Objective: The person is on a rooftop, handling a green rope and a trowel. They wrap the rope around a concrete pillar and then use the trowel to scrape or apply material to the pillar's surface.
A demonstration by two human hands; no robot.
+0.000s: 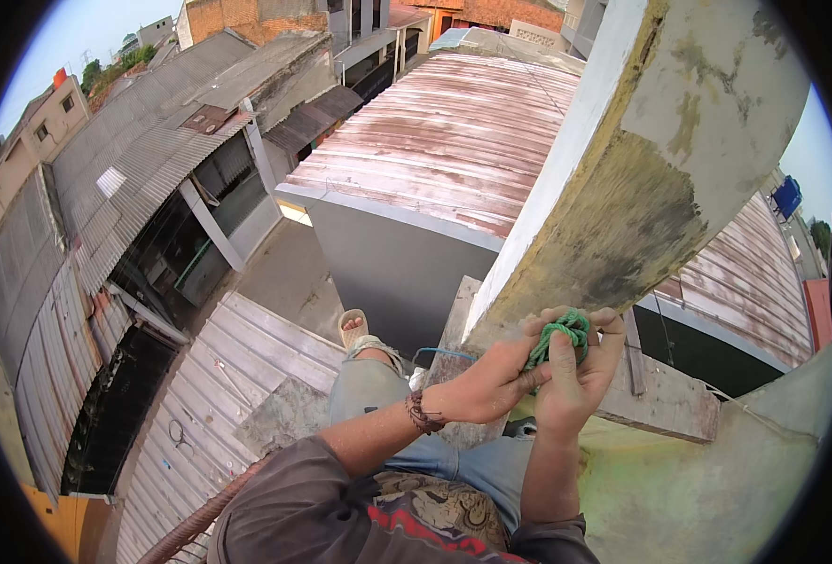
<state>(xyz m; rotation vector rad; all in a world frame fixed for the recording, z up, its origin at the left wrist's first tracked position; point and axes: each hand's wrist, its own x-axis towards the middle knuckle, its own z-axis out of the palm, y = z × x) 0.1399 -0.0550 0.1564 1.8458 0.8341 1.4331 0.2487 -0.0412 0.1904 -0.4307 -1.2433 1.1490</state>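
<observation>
Closest to us, our dark grey sleeves with a red-patterned shirt front [416,517] fill the lower edge, and our blue-jeaned knee [369,385] reaches forward to a foot in a pale sandal [352,329] set at the ledge's outer edge, above a drop to the roofs below. Our left hand [486,381], a braided band on its wrist [423,412], has its fingers pinched together on a bundle of green cord [559,336]. Our right hand [576,371] is curled around that same bundle from the other side, thumb and fingers clamped on it. The cord sits between both hands, just against the lower corner of a big weathered concrete slab, stained yellow and black [642,169]. A grey concrete ledge [665,399] runs under the hands. Below lie a rusty corrugated metal roof [454,132] and grey ribbed sheeting [209,385].
</observation>
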